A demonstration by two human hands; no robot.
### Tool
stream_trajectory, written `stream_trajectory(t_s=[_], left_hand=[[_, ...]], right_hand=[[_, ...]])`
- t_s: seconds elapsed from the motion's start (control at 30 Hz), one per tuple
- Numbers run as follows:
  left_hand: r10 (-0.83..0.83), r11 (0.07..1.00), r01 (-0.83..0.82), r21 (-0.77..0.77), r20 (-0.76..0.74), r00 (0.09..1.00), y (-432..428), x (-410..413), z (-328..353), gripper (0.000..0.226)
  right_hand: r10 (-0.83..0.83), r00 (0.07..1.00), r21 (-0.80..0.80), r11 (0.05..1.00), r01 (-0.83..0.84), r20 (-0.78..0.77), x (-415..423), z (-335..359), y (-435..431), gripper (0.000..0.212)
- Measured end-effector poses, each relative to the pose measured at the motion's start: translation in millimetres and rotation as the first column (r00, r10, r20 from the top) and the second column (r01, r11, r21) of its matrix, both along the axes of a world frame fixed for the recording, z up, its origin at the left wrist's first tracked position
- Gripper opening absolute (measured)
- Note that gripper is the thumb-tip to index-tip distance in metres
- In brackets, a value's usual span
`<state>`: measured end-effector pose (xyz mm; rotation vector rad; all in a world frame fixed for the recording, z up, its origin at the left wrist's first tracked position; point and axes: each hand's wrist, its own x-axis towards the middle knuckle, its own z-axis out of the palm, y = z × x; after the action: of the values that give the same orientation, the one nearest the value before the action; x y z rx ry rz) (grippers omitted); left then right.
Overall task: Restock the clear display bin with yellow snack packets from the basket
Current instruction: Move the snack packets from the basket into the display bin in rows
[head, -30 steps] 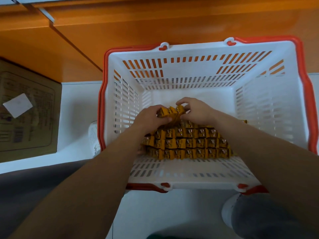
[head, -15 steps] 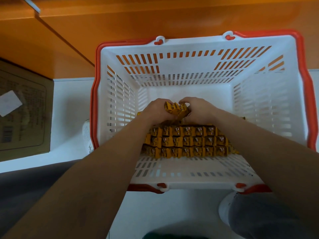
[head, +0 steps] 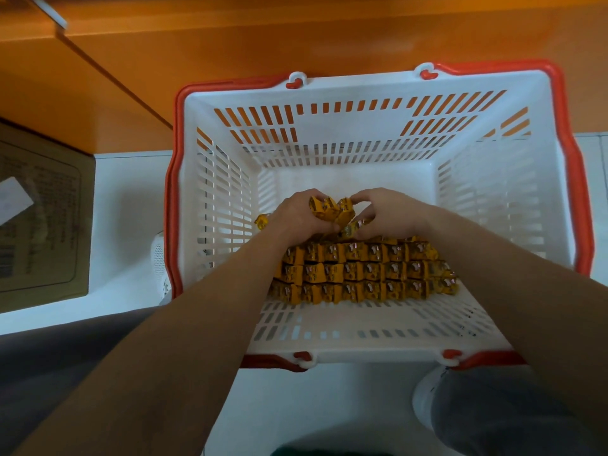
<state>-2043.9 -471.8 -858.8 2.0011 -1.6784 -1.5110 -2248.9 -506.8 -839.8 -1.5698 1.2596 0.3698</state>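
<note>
Basket (head: pixel 362 83) sits right below you, open top up, so you reach straight down. Packets (head: pixel 362 271) lie in tight rows on its near floor, so you take from the stack's far edge. Your left hand (head: pixel 296 215) curls round a bunch (head: pixel 330 209) held just above the rows. Your right hand (head: pixel 391 215) pinches the same bunch from the other side, probably squaring it for one carry. Bin isn't in view.
</note>
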Motion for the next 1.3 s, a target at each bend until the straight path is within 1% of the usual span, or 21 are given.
stream_trajectory(t_s=[0.13,0.2,0.27,0.33,0.37,0.43,0.5,0.6,0.63,0.7,0.73,0.77,0.8,0.87,0.9,0.97,1.0,1.07,1.1,1.17,1.3], left_hand=[[0.045,0.998,-0.043,-0.035,0.042,0.998,0,-2,-1,0.031],[0.112,0.993,-0.11,-0.053,0.047,0.993,-1,-3,1,0.034],[0.173,0.984,-0.173,-0.05,0.01,0.985,-3,-3,9,0.035],[0.201,0.978,-0.202,-0.051,-0.018,0.979,-8,-1,22,0.02],[0.203,0.977,-0.204,-0.056,-0.023,0.979,-11,0,30,0.018],[0.203,0.977,-0.204,-0.053,-0.032,0.979,-15,1,47,0.02],[0.209,0.977,-0.211,-0.03,-0.048,0.977,-16,0,64,0.027],[0.214,0.977,-0.214,0.0,-0.041,0.976,-11,-3,90,0.042],[0.195,0.981,-0.195,0.0,-0.029,0.98,-9,-5,99,0.041],[0.149,0.989,-0.149,-0.004,0.012,0.989,-6,-8,120,0.039],[0.14,0.99,-0.139,-0.007,0.022,0.99,-4,-10,132,0.043],[0.144,0.989,-0.144,-0.01,0.021,0.989,-3,-11,146,0.05],[0.164,0.986,-0.164,-0.018,0.009,0.986,-2,-13,162,0.054],[0.219,0.974,-0.221,-0.055,-0.043,0.975,0,-14,198,0.052],[0.234,0.968,-0.239,-0.075,-0.07,0.97,0,-14,218,0.049],[0.243,0.957,-0.261,-0.128,-0.14,0.96,1,-13,260,0.042],[0.249,0.948,-0.279,-0.153,-0.192,0.949,2,-13,281,0.038],[0.262,0.925,-0.328,-0.191,-0.303,0.916,6,-13,322,0.03],[0.264,0.918,-0.348,-0.191,-0.362,0.894,8,-13,340,0.027],[0.269,0.911,-0.377,-0.165,-0.454,0.849,14,-18,369,0.026],[0.348,0.868,-0.485,-0.107,-0.567,0.747,25,-28,394,0.022]], right_hand=[[-0.087,0.994,-0.11,0.99,0.094,0.066,0,0,6,0.074],[-0.132,0.986,-0.159,0.976,0.146,0.098,0,2,7,0.066],[-0.212,0.964,-0.163,0.958,0.237,0.158,-2,8,4,0.056],[-0.324,0.911,-0.123,0.924,0.363,0.255,-4,18,0,0.044],[-0.375,0.876,-0.107,0.9,0.423,0.304,-5,24,-3,0.041],[-0.46,0.809,-0.1,0.845,0.526,0.367,-5,37,-5,0.043],[-0.55,0.739,-0.07,0.782,0.619,0.389,-3,52,-2,0.048],[-0.629,0.662,0.016,0.73,0.684,0.408,3,70,10,0.047],[-0.641,0.652,0.036,0.724,0.689,0.405,6,76,16,0.052],[-0.672,0.634,0.06,0.702,0.709,0.382,12,91,24,0.07],[-0.702,0.607,0.078,0.676,0.733,0.373,15,102,27,0.076],[-0.73,0.568,0.106,0.645,0.757,0.381,17,115,30,0.076],[-0.741,0.543,0.128,0.629,0.767,0.395,19,130,31,0.072],[-0.729,0.536,0.12,0.633,0.765,0.425,18,163,31,0.065],[-0.725,0.517,0.134,0.63,0.765,0.455,17,183,30,0.062],[-0.721,0.436,0.233,0.625,0.745,0.539,12,227,30,0.043],[-0.693,0.426,0.247,0.65,0.719,0.582,10,249,31,0.034],[-0.598,0.479,0.126,0.699,0.704,0.642,5,287,35,0.035],[-0.562,0.494,0.048,0.691,0.722,0.664,3,305,37,0.038],[-0.518,0.478,-0.041,0.646,0.762,0.709,0,334,41,0.038],[-0.483,0.425,-0.026,0.637,0.77,0.765,-3,360,55,0.029]])
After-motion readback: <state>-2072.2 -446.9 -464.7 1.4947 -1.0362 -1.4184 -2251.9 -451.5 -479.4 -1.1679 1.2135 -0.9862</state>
